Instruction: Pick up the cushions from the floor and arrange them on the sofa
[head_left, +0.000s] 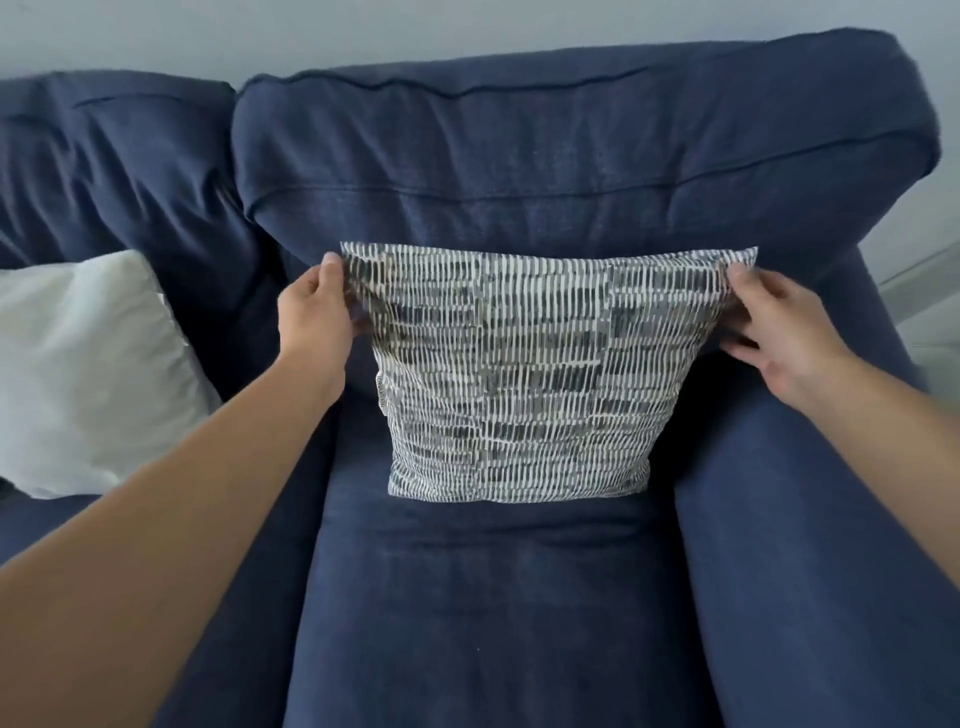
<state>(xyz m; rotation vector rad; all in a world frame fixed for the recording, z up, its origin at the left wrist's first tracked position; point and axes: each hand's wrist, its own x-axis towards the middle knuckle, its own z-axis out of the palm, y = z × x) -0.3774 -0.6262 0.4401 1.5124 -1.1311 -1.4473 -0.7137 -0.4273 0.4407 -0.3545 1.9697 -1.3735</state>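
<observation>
Home living room. Evidence: navy fabric sofa (571, 171) with loose back cushions, ahead of both hands; white cushion (88, 374) on the seat left of the left hand (311, 317); plain pale wall (208, 31) behind.

Both hands, left (317, 317) and right (779, 332), pinch the patterned cushion's (524, 384) top corners, upright on the blue sofa (519, 623).
</observation>
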